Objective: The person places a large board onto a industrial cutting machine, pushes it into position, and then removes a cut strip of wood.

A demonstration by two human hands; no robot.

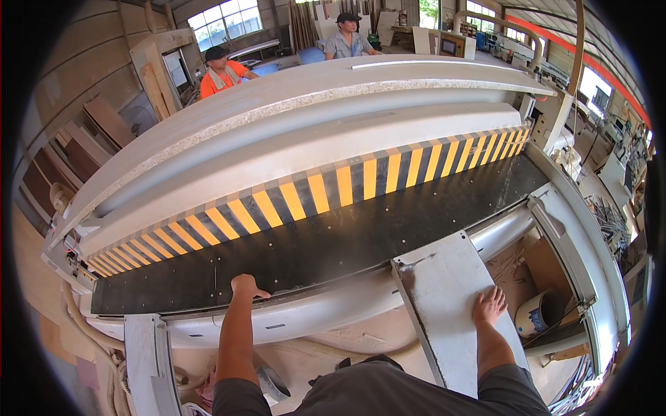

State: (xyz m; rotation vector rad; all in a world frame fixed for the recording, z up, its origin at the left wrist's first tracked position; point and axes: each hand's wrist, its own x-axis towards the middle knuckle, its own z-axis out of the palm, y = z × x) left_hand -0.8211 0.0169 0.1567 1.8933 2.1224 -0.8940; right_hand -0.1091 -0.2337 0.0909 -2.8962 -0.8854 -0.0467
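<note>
A long black bed with small round holes runs across the machine in front of me. My left hand rests at its near edge, fingers curled in and thumb pointing right; no object shows in it. To the right, a flat grey support arm juts from the bed toward me. My right hand lies on its top near the right edge, fingers spread and holding nothing. Behind the bed stands a yellow-and-black striped guard, below a pale dusty beam.
Two people, one in an orange top and one in a grey shirt, are beyond the machine. A second grey support arm juts out at the left. A bucket lies near the right frame. Hoses hang at the left.
</note>
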